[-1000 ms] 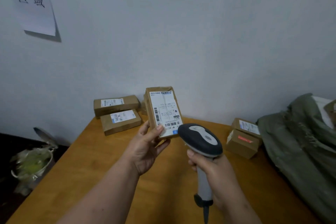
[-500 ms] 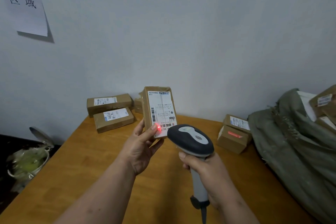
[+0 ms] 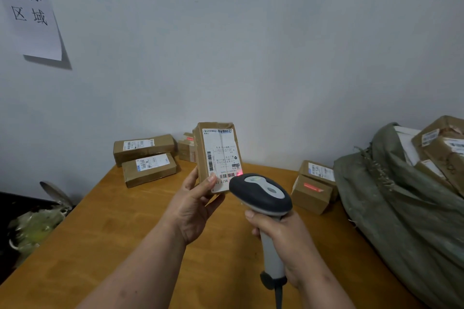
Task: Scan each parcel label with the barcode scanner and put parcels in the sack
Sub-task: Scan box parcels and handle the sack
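Dim, even, cool indoor light. The paper sign (image 3: 27, 15) casts a shadow to its lower right on the wall (image 3: 251, 45). A red scanner glow marks the parcel label (image 3: 222, 155). Wide-angle bending at edges; fine print soft.

The left hand (image 3: 194, 204) holds a parcel (image 3: 218, 155) upright at 12 o'clock, label toward the camera; the right hand (image 3: 286, 238) grips the scanner (image 3: 261, 194) just beside it, a red spot on the barcode; the green sack (image 3: 401, 208) lies at 3 o'clock on the table (image 3: 100, 233).
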{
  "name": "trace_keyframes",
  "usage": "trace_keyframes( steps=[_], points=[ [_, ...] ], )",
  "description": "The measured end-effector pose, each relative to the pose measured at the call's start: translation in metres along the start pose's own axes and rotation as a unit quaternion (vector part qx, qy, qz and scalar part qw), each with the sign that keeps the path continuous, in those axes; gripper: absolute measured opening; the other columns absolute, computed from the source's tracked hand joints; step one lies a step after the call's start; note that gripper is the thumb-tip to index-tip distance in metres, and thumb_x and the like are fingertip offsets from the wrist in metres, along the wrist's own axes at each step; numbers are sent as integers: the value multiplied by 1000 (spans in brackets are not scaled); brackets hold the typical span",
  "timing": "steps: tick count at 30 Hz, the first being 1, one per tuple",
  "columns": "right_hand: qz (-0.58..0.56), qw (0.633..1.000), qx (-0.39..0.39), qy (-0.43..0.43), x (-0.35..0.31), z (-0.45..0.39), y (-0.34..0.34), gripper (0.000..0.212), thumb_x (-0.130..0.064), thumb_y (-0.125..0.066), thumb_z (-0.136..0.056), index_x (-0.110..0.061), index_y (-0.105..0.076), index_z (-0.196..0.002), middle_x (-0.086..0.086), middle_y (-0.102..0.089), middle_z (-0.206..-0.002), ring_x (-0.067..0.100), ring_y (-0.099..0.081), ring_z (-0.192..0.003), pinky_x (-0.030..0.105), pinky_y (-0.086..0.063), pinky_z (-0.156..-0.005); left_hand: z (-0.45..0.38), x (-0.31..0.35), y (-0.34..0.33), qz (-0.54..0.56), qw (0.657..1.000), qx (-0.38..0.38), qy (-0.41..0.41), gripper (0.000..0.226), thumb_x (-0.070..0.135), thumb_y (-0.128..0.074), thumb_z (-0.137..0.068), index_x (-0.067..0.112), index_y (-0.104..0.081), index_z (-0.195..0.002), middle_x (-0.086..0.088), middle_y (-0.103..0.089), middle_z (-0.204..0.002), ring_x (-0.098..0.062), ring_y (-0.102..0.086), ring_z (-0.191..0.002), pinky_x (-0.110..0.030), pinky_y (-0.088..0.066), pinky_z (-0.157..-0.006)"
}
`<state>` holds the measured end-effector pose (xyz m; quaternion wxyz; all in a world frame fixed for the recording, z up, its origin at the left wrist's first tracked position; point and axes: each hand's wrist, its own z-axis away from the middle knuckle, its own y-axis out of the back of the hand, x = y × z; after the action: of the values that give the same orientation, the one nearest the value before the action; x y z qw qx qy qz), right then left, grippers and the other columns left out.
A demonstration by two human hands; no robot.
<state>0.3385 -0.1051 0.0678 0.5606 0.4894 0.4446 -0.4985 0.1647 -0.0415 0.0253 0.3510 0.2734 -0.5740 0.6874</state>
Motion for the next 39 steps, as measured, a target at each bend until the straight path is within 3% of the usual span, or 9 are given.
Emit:
trace_keyframes(
  steps=[5, 12, 18, 22, 27, 31, 35, 39],
  points=[
    [14, 1000, -2, -2, -1, 6, 15, 21, -20, -79, -81, -27, -67, -66, -1, -65, -71, 12, -61, -70, 35, -53, -79, 5, -8, -12, 1, 1000, 3, -1, 65, 11, -72, -76, 22, -54, -138, -11, -72, -117, -29, -64, -117, -44, -49, -101],
    [13, 1000, 1, -8, 0, 13, 33, 15, -19, -78, -82, -26, -66, -75, 0, -64, -71, 11, -60, -70, 31, -51, -75, 10, -21, -28, -2, 1000, 2, -1, 64, 11, -71, -77, 22, -54, -138, -11, -72, -118, -29, -64, -117, -45, -49, -101],
    [27, 999, 11, -17, 6, 21, 49, 13, -23, -78, -82, -31, -68, -80, -2, -67, -76, 13, -62, -77, 38, -52, -84, 15, -33, -39, -5, 1000, -4, 9, 66, 11, -71, -76, 23, -53, -139, -10, -72, -118, -28, -63, -117, -44, -49, -102],
    [24, 999, 24, -19, 8, 28, 55, 19, -26, -78, -82, -35, -66, -94, -5, -70, -85, 14, -64, -83, 29, -49, -77, 18, -41, -45, -8, 1000, -8, 16, 64, 11, -71, -77, 23, -54, -137, -10, -72, -117, -28, -64, -116, -43, -51, -97],
    [32, 998, 49, -36, 10, 35, 59, 19, -26, -78, -81, -33, -66, -94, 3, -71, -95, 17, -64, -87, 41, -54, -90, 16, -47, -53, -19, 999, -28, 36, 64, 11, -71, -76, 23, -55, -137, -9, -73, -114, -28, -64, -115, -43, -51, -97],
    [16, 997, 68, -42, 8, 40, 61, 20, -21, -76, -84, -32, -64, -96, 2, -70, -97, 15, -62, -85, 26, -50, -76, 13, -46, -62, -30, 997, -53, 50, 59, 11, -69, -79, 22, -56, -135, -9, -74, -114, -28, -65, -113, -43, -51, -96],
    [5, 995, 91, -45, 4, 43, 60, 32, -21, -76, -83, -30, -63, -111, -2, -68, -101, 14, -61, -87, 25, -47, -73, 13, -45, -67, -28, 995, -72, 62, 59, 11, -70, -77, 22, -57, -134, -9, -74, -113, -27, -66, -111, -42, -52, -93],
    [6, 992, 115, -47, 2, 47, 56, 29, -25, -76, -83, -33, -61, -106, -4, -67, -97, 12, -61, -85, 23, -43, -69, 11, -42, -68, -38, 993, -87, 72, 59, 10, -69, -77, 21, -57, -134, -9, -74, -112, -27, -66, -109, -41, -53, -92]
  ],
)
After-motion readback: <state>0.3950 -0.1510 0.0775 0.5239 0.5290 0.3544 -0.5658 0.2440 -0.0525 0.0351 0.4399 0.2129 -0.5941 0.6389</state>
